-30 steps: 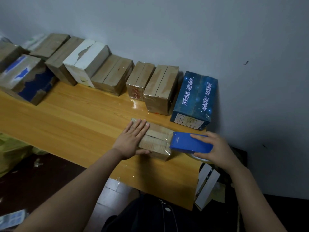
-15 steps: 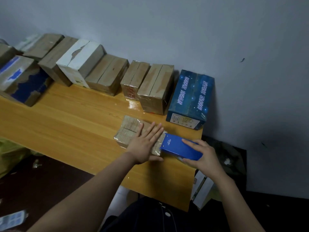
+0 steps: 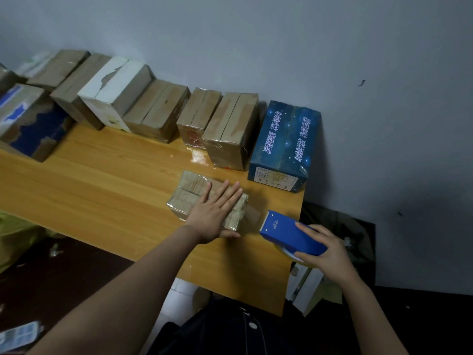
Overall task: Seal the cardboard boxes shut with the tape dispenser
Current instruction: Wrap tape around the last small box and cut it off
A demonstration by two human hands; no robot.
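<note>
A small flat cardboard box [image 3: 188,194], shiny with clear tape, lies on the wooden table [image 3: 102,185] near its right end. My left hand [image 3: 217,213] presses flat on the box's right half, fingers straight. A loose strip of clear tape [image 3: 252,216] sticks out from the box's right side. My right hand [image 3: 325,254] grips the blue tape dispenser [image 3: 289,233] a short way right of the box, its toothed blade pointing at the box and apart from it. The tape roll shows under the dispenser.
A row of sealed cardboard boxes [image 3: 230,129] stands along the wall, ending with a blue printed box [image 3: 284,144] at the right. A torn blue box [image 3: 28,124] sits far left. Past the table's right edge lie a dark bag [image 3: 337,226] and folded cartons [image 3: 304,285].
My left hand slid rightwards over the box top. The dispenser, which touched the box's right end, has pulled away to the right, and a tape strip now hangs from the box.
</note>
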